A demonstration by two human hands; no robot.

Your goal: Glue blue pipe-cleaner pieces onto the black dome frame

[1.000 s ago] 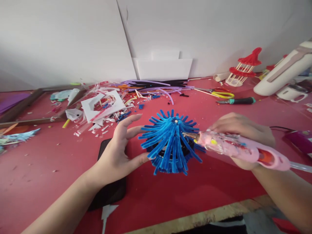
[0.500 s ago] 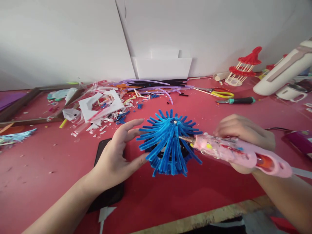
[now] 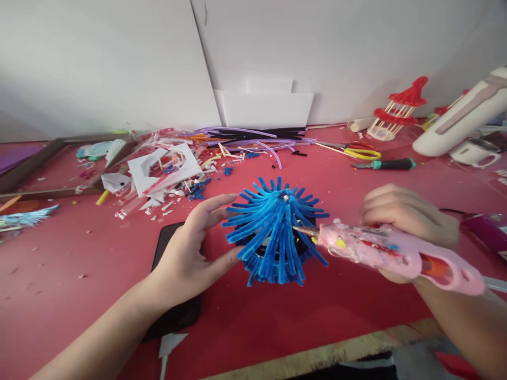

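A cone of blue pipe cleaners, spread like a small roof, stands in the middle over a dark base that is mostly hidden. My left hand steadies it from the left, fingers behind and thumb in front. A pink hot glue gun, smeared with dried glue, is gripped in my right hand. Its metal nozzle points left and reaches the right side of the blue strands; whether it touches them I cannot tell. A whitish bit sits at the cone's peak.
Behind lie purple and black pipe cleaners, with scraps and cut paper to their left. Scissors, pliers, a red-roofed stick model and a white mug are at right. A phone lies under my left wrist.
My right hand and the glue gun have shifted slightly right, drawing the nozzle back a little along the strands. My left hand and the blue cone stay nearly in place.
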